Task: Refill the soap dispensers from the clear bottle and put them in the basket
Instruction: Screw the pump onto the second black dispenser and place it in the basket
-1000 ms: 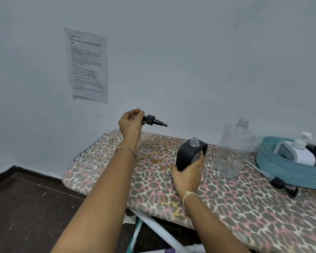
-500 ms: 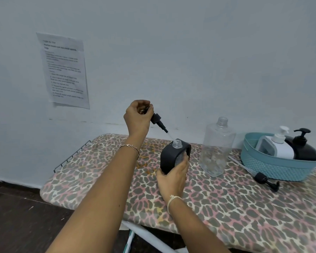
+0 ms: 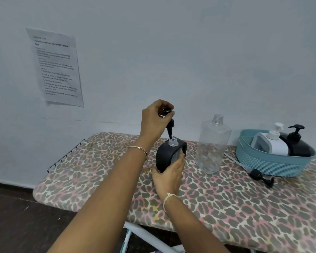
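Upright black square dispenser (image 3: pixel 162 155), pump (image 3: pixel 170 127) tip at its open neck; uncapped clear bottle (image 3: pixel 213 146) just right; teal basket (image 3: pixel 270 165) holds white dispenser (image 3: pixel 279 147) and round black dispenser (image 3: pixel 300 146)

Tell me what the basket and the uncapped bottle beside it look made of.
The basket: likely moulded plastic, matte teal, with a woven-pattern wall. The clear bottle: probably transparent plastic, glossy; the leopard-print cover shows through it.

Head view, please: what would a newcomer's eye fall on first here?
At centre, the left hand holds a black pump head at the open neck of a black rounded soap dispenser, gripped by the right hand on the leopard-print board. To the right stand an uncapped clear bottle and a teal plastic basket.
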Action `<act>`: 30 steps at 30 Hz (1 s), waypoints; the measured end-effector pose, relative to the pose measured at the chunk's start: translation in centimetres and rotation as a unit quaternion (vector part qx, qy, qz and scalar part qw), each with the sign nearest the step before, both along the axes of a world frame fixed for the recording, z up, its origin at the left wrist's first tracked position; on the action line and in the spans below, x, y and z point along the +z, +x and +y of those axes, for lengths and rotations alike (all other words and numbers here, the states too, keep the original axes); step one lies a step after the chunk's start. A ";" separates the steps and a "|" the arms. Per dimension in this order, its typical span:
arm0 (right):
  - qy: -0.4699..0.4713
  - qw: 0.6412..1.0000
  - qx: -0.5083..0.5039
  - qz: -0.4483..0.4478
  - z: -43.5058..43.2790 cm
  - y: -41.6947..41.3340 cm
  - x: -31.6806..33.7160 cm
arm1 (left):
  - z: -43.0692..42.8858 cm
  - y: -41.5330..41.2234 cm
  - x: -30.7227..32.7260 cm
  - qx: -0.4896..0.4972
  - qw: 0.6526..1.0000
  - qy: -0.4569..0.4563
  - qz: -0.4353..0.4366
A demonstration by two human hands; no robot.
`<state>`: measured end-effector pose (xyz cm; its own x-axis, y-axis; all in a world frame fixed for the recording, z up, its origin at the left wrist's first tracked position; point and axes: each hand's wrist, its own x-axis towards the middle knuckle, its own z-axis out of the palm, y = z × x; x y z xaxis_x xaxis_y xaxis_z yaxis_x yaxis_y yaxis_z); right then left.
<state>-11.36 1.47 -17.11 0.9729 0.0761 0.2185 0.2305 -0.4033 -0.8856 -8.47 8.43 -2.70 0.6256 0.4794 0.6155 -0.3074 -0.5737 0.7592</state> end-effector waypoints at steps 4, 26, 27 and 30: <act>-0.005 1.000 0.000 0.000 0.0 0.0 0.0 | -0.5 -0.1 0.4 -0.040 0.999 -0.022 0.007; 0.011 1.000 -0.004 -0.019 0.2 0.3 -0.5 | 0.0 -0.6 -5.1 -0.008 0.981 -0.012 0.194; 0.019 1.000 -0.009 -0.022 0.2 0.4 -0.6 | -0.1 -0.7 -5.3 0.004 0.980 -0.014 0.200; 0.044 0.998 -0.035 -0.021 0.0 0.3 -0.3 | -0.7 -1.0 -5.6 0.010 0.982 -0.029 0.188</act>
